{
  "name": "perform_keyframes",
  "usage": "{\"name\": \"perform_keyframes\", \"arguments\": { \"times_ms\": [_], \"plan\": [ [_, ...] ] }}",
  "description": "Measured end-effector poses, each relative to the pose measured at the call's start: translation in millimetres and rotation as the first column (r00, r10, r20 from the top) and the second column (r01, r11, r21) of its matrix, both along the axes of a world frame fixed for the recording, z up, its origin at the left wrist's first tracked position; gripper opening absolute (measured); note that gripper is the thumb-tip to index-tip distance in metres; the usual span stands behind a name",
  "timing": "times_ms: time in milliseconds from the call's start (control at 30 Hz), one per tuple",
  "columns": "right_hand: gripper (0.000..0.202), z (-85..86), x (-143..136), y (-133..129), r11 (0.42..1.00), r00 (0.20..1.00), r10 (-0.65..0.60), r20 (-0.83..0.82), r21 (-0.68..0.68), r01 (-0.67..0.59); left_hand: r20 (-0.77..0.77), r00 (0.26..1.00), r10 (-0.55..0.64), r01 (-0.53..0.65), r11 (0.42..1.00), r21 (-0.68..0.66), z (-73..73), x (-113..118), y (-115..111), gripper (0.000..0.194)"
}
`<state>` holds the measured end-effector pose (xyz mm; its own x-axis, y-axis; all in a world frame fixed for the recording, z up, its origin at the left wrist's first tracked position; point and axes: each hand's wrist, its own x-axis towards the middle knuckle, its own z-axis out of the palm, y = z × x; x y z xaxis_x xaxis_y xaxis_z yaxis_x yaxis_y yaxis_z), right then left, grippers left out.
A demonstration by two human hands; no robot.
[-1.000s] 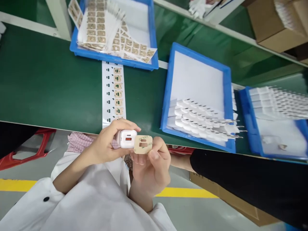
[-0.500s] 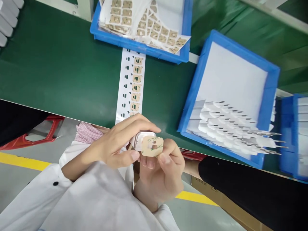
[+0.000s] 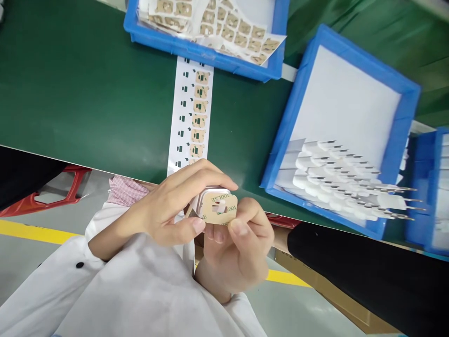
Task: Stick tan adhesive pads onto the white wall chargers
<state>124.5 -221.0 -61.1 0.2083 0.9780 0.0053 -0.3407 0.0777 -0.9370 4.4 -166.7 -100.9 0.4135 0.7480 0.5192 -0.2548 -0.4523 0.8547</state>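
Close together beside a green bench (image 3: 87, 93), the left hand (image 3: 171, 203) holds a white block (image 3: 197, 202), fingers above and thumb below, seemingly to steady it; the right hand (image 3: 242, 241) pinches a tan sticker (image 3: 218, 218) by its corner over the block's end, perhaps to keep its cutouts clear. Whether sticker and block touch, I cannot tell.

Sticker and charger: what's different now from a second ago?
The sticker has moved from beside the charger, toward the left hand, and now sits over the charger's port face, mostly hiding it. Whether it is stuck down, I can't tell. Nothing was let go: the left hand still holds the charger, the right hand still pinches the sticker's edge.
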Motion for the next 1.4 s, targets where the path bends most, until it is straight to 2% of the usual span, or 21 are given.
{"name": "perform_keyframes", "arguments": {
  "times_ms": [367,867,1400],
  "plan": [
    [0.032,-0.7,-0.5,2.3,1.000,0.999,-0.024,0.048,-0.012,0.025,-0.007,1.000,-0.002,0.002,1.000,0.016,-0.3,1.6,2.1,0.046],
    [0.028,-2.4,0.1,1.6,1.000,1.000,-0.001,-0.012,-0.002,0.001,-0.025,1.000,0.002,-0.002,1.000,0.006,-2.0,1.5,1.0,0.049],
    [0.026,-7.2,1.8,1.5,1.000,1.000,-0.009,0.029,0.023,0.009,-0.045,0.999,0.025,-0.025,1.000,0.003,0.6,2.5,0.0,0.043]
  ]
}}
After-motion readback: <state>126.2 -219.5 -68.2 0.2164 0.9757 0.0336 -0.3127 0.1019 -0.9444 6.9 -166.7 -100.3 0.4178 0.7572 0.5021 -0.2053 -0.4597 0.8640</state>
